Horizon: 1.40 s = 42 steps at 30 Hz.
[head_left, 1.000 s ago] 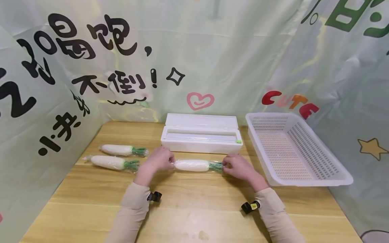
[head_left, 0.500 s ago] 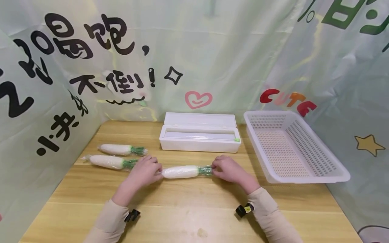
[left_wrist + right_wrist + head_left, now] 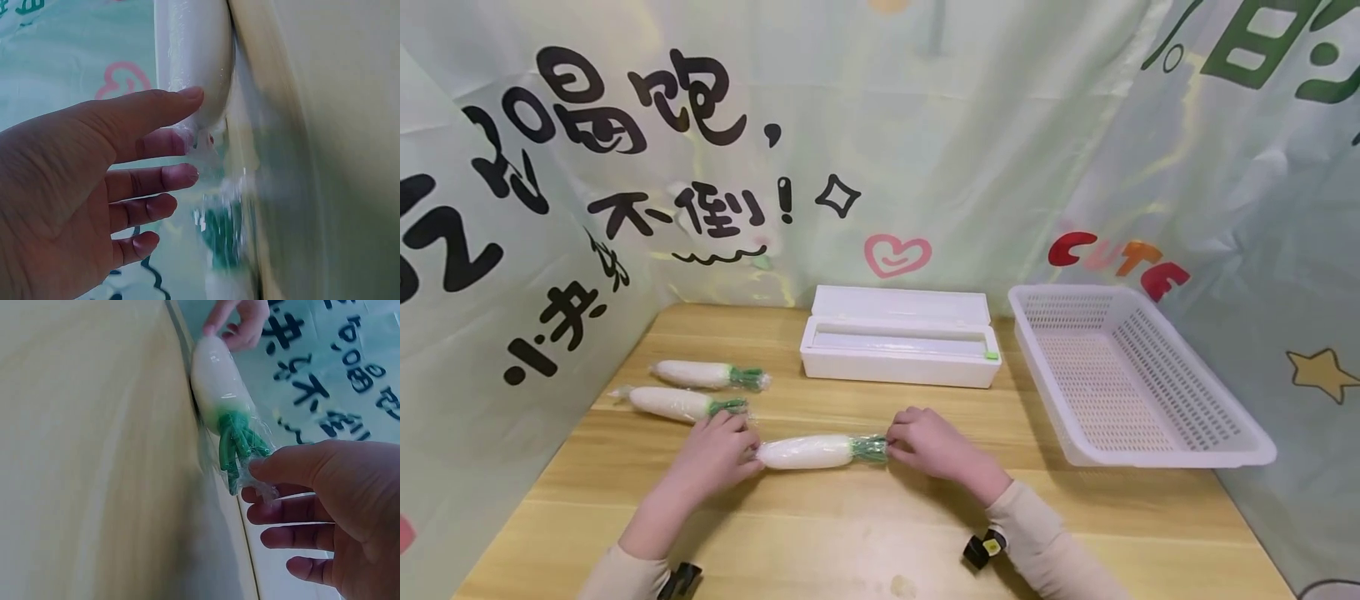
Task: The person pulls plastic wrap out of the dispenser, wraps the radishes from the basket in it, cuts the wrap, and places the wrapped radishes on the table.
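A white radish point(image 3: 808, 452) with green stalks, wrapped in clear plastic film, lies crosswise on the table between the hands. At its root end, the left hand point(image 3: 718, 452) pinches the film between thumb and index finger, other fingers loosely bent. The right hand point(image 3: 934, 446) pinches the film at the leafy end; the right wrist view shows the green stalks point(image 3: 234, 444) beside that thumb. Left of them lie two more wrapped radishes, one farther back point(image 3: 692, 373) and one nearer point(image 3: 670, 403), whose stalk end sits just behind the left hand.
A white cling film box point(image 3: 898, 367) with its lid raised stands at the back middle of the wooden table point(image 3: 820, 542). To its right is a white perforated basket point(image 3: 1060, 408). Printed fabric hangs behind and at both sides.
Both hands have moved left and toward the person, carrying the wrapped radish from in front of the box to nearer the two other radishes. The pinch at both ends stays.
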### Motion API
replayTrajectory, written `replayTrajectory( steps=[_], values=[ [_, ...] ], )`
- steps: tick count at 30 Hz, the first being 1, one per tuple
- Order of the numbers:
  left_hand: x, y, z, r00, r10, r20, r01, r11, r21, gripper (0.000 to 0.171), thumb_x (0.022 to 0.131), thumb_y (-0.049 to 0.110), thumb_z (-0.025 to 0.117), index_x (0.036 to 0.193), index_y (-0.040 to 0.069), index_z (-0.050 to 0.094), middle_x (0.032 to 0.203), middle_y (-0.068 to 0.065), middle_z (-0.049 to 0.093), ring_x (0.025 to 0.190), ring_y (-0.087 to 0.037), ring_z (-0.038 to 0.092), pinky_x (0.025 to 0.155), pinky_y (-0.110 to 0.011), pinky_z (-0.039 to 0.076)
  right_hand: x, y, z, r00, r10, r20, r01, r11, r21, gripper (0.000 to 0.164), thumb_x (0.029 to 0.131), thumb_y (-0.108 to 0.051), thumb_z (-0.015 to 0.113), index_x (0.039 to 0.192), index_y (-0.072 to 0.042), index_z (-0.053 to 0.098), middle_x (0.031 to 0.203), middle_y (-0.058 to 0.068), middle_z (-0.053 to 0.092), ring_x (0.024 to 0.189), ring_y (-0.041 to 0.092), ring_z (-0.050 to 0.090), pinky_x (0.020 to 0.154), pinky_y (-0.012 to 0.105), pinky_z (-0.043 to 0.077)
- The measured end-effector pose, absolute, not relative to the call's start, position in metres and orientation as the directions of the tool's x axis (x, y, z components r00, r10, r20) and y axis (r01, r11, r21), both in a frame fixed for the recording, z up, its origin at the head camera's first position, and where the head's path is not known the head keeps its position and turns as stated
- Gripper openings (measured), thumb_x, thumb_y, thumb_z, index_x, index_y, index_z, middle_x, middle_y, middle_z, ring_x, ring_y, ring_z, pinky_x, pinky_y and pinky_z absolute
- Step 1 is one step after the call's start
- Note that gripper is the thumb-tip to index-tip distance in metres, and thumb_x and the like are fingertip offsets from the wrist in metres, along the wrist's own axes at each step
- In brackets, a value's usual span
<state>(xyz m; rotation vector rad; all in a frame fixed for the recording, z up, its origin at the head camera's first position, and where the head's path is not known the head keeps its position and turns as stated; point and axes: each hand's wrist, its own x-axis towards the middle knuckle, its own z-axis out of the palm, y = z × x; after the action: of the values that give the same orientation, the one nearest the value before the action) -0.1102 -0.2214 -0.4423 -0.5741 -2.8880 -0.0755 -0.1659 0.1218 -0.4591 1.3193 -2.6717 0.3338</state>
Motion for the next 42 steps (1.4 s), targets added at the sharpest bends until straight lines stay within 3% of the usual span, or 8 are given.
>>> replayTrajectory(
  steps=[9, 16, 23, 30, 36, 42],
  values=[
    [-0.092, -0.26, -0.445, -0.942, 0.267, 0.201, 0.282, 0.958, 0.048, 0.025, 0.074, 0.036, 0.081, 0.088, 0.018, 0.072, 0.086, 0.001, 0.062, 0.09, -0.025, 0.056, 0.076, -0.049, 0.047, -0.158, 0.075, -0.455, -0.522, -0.826, 0.213, -0.846, 0.533, -0.005, 0.012, 0.091, -0.032, 0.065, 0.089, -0.022, 0.072, 0.087, -0.009, 0.068, 0.08, 0.007, 0.057, 0.071, 0.02, 0.046],
    [-0.084, -0.288, -0.445, -0.965, 0.191, 0.177, 0.207, 0.975, 0.079, 0.026, 0.075, 0.032, 0.08, 0.092, 0.013, 0.073, 0.088, -0.004, 0.063, 0.088, -0.03, 0.058, 0.07, -0.054, 0.048, -0.153, 0.04, -0.454, -0.51, -0.846, 0.153, -0.849, 0.524, 0.064, 0.017, 0.094, -0.037, 0.059, 0.093, -0.025, 0.071, 0.09, -0.012, 0.066, 0.082, 0.006, 0.057, 0.073, 0.021, 0.046],
    [-0.083, -0.311, -0.442, -0.986, 0.105, 0.128, 0.12, 0.986, 0.116, 0.035, 0.078, 0.03, 0.077, 0.103, 0.007, 0.071, 0.096, -0.015, 0.063, 0.093, -0.041, 0.059, 0.073, -0.063, 0.046, -0.15, 0.01, -0.456, -0.48, -0.863, 0.158, -0.864, 0.496, 0.084, 0.021, 0.096, -0.041, 0.055, 0.093, -0.025, 0.069, 0.09, -0.012, 0.064, 0.083, 0.005, 0.058, 0.074, 0.021, 0.047],
    [-0.086, -0.338, -0.443, -0.998, 0.016, 0.066, 0.025, 0.989, 0.149, 0.044, 0.083, 0.03, 0.072, 0.116, 0.001, 0.066, 0.114, -0.031, 0.059, 0.105, -0.054, 0.052, 0.08, -0.07, 0.041, -0.15, -0.022, -0.458, -0.464, -0.879, 0.107, -0.878, 0.473, 0.074, 0.023, 0.095, -0.042, 0.057, 0.103, -0.022, 0.066, 0.097, -0.01, 0.064, 0.089, 0.005, 0.06, 0.082, 0.023, 0.051],
    [-0.087, -0.357, -0.442, -0.999, -0.028, 0.034, -0.023, 0.991, 0.132, 0.047, 0.088, 0.034, 0.066, 0.121, 0.001, 0.062, 0.121, -0.035, 0.055, 0.109, -0.058, 0.047, 0.079, -0.072, 0.042, -0.149, -0.045, -0.459, -0.464, -0.882, 0.079, -0.881, 0.469, 0.065, 0.026, 0.095, -0.043, 0.057, 0.109, -0.023, 0.065, 0.1, -0.01, 0.064, 0.094, 0.005, 0.061, 0.09, 0.024, 0.052],
    [-0.088, -0.368, -0.446, -0.997, -0.081, 0.014, -0.078, 0.985, 0.157, 0.057, 0.092, 0.037, 0.061, 0.131, -0.004, 0.052, 0.13, -0.038, 0.046, 0.115, -0.06, 0.039, 0.086, -0.078, 0.033, -0.149, -0.064, -0.457, -0.494, -0.869, 0.04, -0.867, 0.496, 0.051, 0.032, 0.096, -0.045, 0.055, 0.118, -0.022, 0.063, 0.111, -0.009, 0.064, 0.105, 0.006, 0.061, 0.095, 0.026, 0.051]
  ],
)
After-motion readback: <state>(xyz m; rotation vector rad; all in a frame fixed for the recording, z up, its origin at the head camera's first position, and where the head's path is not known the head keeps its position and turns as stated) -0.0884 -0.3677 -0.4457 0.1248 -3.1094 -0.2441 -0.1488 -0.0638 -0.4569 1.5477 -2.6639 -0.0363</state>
